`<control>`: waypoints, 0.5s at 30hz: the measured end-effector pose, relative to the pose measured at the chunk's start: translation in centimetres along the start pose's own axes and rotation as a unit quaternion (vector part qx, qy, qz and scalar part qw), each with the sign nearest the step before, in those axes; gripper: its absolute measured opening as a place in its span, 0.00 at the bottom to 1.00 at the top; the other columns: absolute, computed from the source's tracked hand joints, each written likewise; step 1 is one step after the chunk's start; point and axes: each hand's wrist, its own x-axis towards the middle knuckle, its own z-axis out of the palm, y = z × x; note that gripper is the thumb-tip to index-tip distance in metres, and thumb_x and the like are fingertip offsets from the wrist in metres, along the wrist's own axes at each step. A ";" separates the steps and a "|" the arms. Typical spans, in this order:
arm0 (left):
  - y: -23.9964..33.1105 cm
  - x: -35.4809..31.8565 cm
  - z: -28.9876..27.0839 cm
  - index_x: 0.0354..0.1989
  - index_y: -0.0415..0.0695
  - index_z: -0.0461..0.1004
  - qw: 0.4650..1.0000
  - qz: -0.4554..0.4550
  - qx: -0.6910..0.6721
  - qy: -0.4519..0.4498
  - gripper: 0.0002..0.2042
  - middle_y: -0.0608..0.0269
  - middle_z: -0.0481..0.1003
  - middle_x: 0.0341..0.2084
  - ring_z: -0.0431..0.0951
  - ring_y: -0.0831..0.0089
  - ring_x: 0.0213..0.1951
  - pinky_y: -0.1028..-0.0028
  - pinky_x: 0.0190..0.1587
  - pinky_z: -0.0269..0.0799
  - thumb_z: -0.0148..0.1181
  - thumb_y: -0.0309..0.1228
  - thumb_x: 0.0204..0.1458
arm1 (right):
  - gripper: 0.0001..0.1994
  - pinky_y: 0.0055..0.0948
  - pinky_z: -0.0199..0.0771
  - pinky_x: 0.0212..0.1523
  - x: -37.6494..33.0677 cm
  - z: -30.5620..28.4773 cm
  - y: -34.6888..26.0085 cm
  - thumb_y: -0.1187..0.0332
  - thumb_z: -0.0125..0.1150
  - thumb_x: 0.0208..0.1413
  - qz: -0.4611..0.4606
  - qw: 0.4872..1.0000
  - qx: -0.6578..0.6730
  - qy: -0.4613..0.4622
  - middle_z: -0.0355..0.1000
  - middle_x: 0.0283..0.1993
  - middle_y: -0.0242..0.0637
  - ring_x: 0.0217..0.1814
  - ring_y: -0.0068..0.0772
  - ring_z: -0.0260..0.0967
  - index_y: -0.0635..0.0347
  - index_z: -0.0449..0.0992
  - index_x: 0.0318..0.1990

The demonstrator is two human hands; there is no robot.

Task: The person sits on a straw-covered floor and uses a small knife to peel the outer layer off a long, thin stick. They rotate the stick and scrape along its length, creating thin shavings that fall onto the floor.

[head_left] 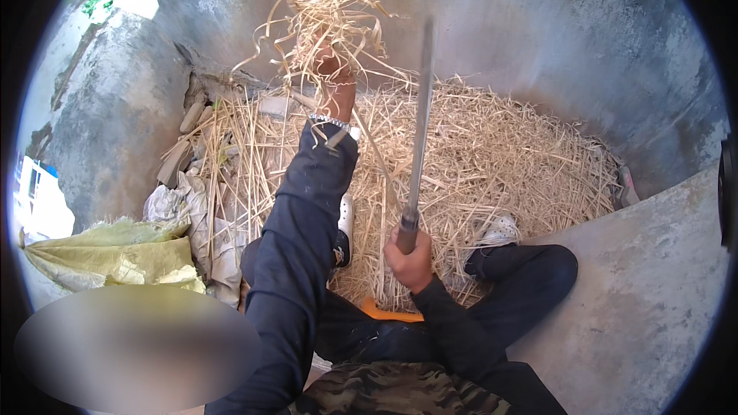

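My left hand (pixel 336 73) is raised at arm's length near the wall, closed around a tangled bunch of dry straw (pixel 342 11). Loose curls of it stick out on all sides and partly cover the fingers. Lower down and nearer my body, my right hand (pixel 411 261) grips the dark handle of a long knife (pixel 420 127). Its narrow straight blade points up and away, to the right of the straw bunch and apart from it. The blade's tip is smeared by motion.
A wide layer of cut straw (pixel 492 157) covers the ground around my white shoes (pixel 500 230). Behind it curves a concrete wall (pixel 530 31). On the left lie long stalks, stones and a yellow-green sack (pixel 123 250). Something orange (pixel 392 313) shows between my legs.
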 end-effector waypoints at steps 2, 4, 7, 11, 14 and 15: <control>0.1 0.1 0.5 0.54 0.42 0.68 1.000 0.002 0.001 -0.001 0.19 0.54 0.73 0.42 0.73 0.61 0.45 0.62 0.50 0.66 0.48 0.27 0.52 | 0.05 0.33 0.61 0.17 -0.9 -1.0 8.5 0.72 0.57 0.47 0.048 0.986 -0.161 0.013 0.66 0.18 0.33 0.20 0.30 0.68 0.65 0.70 0.27; 0.3 0.6 1.2 0.54 0.42 0.68 1.000 -0.003 -0.012 0.003 0.19 0.54 0.73 0.42 0.73 0.60 0.45 0.62 0.51 0.66 0.48 0.27 0.52 | 0.07 0.34 0.63 0.18 -2.3 -4.6 20.3 0.71 0.59 0.46 0.298 0.945 -0.118 0.065 0.66 0.19 0.34 0.21 0.32 0.68 0.66 0.70 0.29; -0.9 1.2 0.4 0.54 0.42 0.68 0.999 -0.020 -0.036 0.007 0.19 0.53 0.73 0.43 0.73 0.60 0.45 0.62 0.51 0.66 0.48 0.27 0.52 | 0.08 0.35 0.64 0.17 -1.0 -6.7 20.4 0.71 0.59 0.46 0.473 0.878 -0.071 0.030 0.66 0.19 0.35 0.18 0.33 0.66 0.67 0.69 0.31; -1.0 1.0 -0.5 0.54 0.42 0.68 0.994 -0.055 -0.088 -0.028 0.19 0.53 0.73 0.43 0.73 0.60 0.46 0.62 0.52 0.66 0.48 0.27 0.52 | 0.09 0.35 0.63 0.16 -1.1 -3.7 11.0 0.71 0.58 0.46 0.312 0.949 -0.038 -0.024 0.65 0.19 0.36 0.16 0.32 0.65 0.68 0.70 0.33; -0.6 1.0 -1.1 0.54 0.42 0.68 0.963 -0.108 -0.224 -0.105 0.19 0.53 0.73 0.43 0.73 0.60 0.46 0.62 0.52 0.66 0.48 0.27 0.52 | 0.06 0.33 0.64 0.16 0.4 -1.0 2.0 0.72 0.57 0.47 0.202 0.976 0.006 -0.078 0.66 0.19 0.35 0.16 0.30 0.65 0.66 0.70 0.29; -0.5 1.2 -1.9 0.54 0.42 0.68 0.934 -0.127 -0.308 -0.129 0.19 0.53 0.73 0.43 0.73 0.60 0.46 0.61 0.52 0.66 0.48 0.28 0.52 | 0.05 0.32 0.64 0.16 1.1 -0.1 0.3 0.72 0.57 0.47 0.130 0.987 -0.021 -0.094 0.66 0.18 0.35 0.15 0.29 0.65 0.66 0.69 0.28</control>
